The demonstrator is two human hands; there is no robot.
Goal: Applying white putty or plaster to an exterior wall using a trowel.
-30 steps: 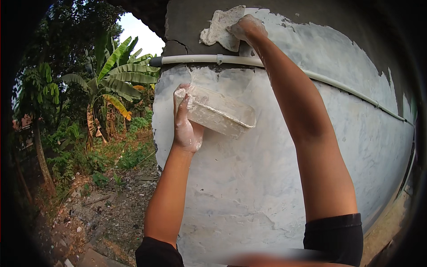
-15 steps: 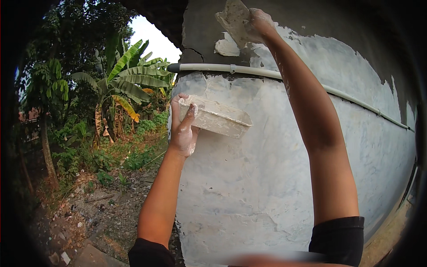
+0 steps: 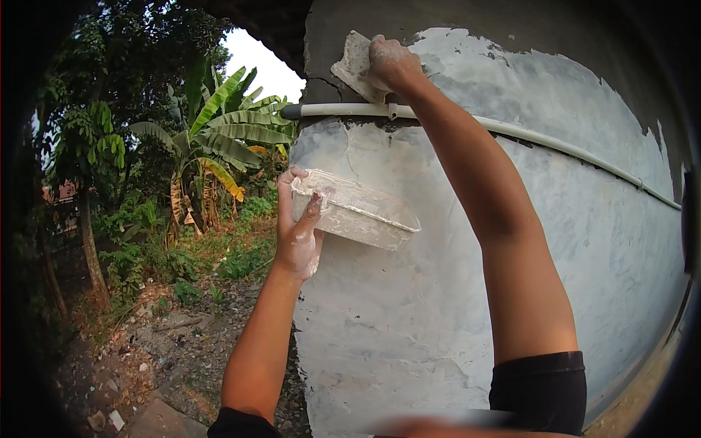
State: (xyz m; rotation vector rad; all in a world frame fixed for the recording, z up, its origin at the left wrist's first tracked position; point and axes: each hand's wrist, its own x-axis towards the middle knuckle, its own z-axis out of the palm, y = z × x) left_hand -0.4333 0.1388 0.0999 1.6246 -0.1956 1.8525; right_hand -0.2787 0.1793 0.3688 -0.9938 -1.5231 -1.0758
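My left hand (image 3: 298, 252), smeared with white paste, grips the left end of a pale rectangular plastic tray (image 3: 372, 228), its thumb over the near side. The tray is crusted with the same paste and tilts down to the right, in front of the wall. Higher up, my right hand (image 3: 394, 64) is closed round a flat, paste-coated putty knife (image 3: 355, 66). Its blade lies close to the dark grey upper wall, just above a white pipe (image 3: 336, 110); its handle is hidden by my fingers.
The pipe runs across the wall (image 3: 387, 314), held by clips. White skim coat covers the lower wall and part of the dark upper area (image 3: 467, 14). A crack (image 3: 328, 84) shows near the left corner. Leftward are banana plants (image 3: 219, 135), a tree trunk (image 3: 93, 248) and rubble-strewn ground.
My right hand has moved left and down with the putty knife. The white paste patch that showed below the blade is now out of sight. The tray sits slightly lower in view.
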